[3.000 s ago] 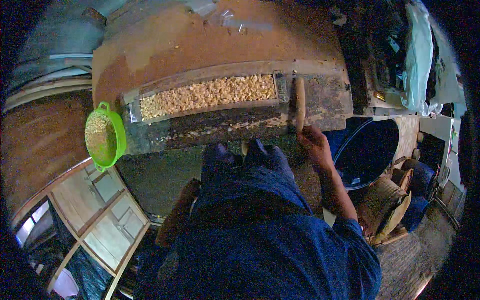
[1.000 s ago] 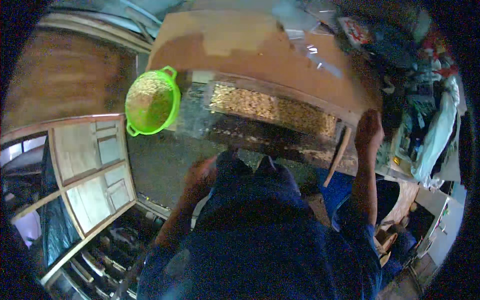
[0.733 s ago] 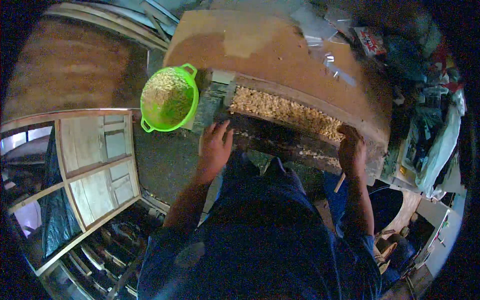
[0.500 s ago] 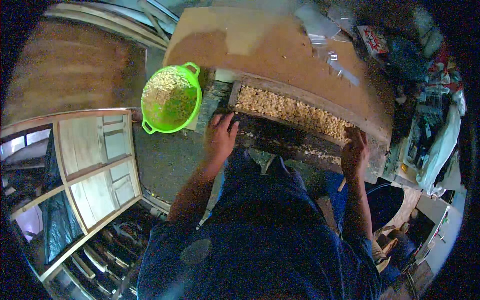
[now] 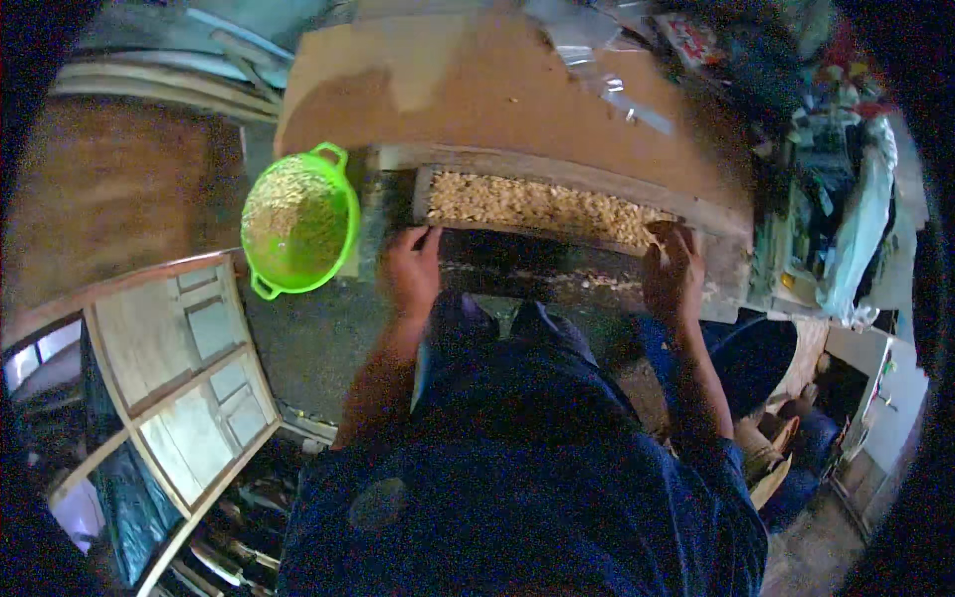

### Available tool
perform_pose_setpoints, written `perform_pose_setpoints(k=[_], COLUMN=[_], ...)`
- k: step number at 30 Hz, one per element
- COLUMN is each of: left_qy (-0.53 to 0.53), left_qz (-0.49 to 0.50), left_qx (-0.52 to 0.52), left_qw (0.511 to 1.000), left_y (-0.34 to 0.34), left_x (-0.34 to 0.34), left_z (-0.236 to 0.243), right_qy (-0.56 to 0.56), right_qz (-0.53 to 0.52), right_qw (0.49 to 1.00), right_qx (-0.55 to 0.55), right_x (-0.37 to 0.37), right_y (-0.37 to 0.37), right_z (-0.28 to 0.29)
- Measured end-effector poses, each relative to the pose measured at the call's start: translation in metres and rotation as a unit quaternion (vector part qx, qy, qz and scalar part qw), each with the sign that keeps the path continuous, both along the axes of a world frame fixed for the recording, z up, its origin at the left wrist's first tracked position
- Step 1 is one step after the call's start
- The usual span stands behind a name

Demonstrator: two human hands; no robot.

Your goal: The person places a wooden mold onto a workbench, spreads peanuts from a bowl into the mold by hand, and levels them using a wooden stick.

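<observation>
A long, narrow wooden tray lies across the workbench in front of me. Small pale yellow kernels fill it in a layer. My left hand is at the tray's near left corner, thumb and forefinger pinched on its edge. At the right end, the bent fingers of my right hand close around the near corner, beside the last kernels; the fingertips are partly hidden. To the left stands a bright green two-handled bowl with similar pale pieces heaped toward its far side.
Beyond the tray lies a brown board with clear plastic pieces at its far right. A pale plastic bag and clutter crowd the right side. A wooden framed panel stands at the lower left.
The view has shifted, so the bowl and tray sit further left. My left fingers, spread before, have closed at the tray's left corner. My right hand stays at the right end.
</observation>
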State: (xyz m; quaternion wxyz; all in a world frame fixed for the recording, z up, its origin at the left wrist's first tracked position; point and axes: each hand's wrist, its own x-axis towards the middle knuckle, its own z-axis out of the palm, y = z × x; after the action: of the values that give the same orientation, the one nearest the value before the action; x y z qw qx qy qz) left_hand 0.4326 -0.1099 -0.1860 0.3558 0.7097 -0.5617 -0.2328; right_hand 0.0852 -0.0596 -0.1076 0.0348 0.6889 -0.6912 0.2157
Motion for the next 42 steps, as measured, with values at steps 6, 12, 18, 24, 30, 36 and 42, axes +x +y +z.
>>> perform_pose_setpoints(k=[6, 12, 18, 24, 30, 36, 42], left_qy=[-0.067, -0.078, -0.097, -0.116, -0.064, 0.012, -0.069], left_qz=[-0.042, -0.011, -0.006, 0.029, -0.011, -0.214, -0.354], left_qx=[-0.083, -0.05, -0.033, 0.006, -0.067, -0.115, -0.101], left_qw=[0.993, 0.996, 0.995, 0.993, 0.996, 0.97, 0.927], left_y=[-0.002, -0.005, -0.007, -0.012, 0.023, 0.015, -0.021], left_x=[0.009, 0.005, 0.001, -0.003, -0.015, -0.114, -0.177], left_z=[-0.018, -0.013, -0.012, -0.019, 0.036, 0.1, 0.082], right_qy=[-0.085, -0.126, -0.168, -0.262, -0.241, -0.638, -0.516], right_qz=[-0.039, -0.053, -0.046, -0.101, -0.141, -0.238, -0.13], right_qw=[0.996, 0.99, 0.985, 0.96, 0.96, 0.729, 0.806], right_qx=[0.002, -0.024, -0.002, -0.012, -0.027, 0.076, 0.261], right_x=[0.001, 0.0, -0.001, -0.027, -0.043, -0.027, -0.029], right_y=[0.008, 0.008, 0.005, 0.034, 0.081, 0.131, 0.168], right_z=[0.014, 0.018, 0.02, 0.007, -0.01, -0.017, -0.031])
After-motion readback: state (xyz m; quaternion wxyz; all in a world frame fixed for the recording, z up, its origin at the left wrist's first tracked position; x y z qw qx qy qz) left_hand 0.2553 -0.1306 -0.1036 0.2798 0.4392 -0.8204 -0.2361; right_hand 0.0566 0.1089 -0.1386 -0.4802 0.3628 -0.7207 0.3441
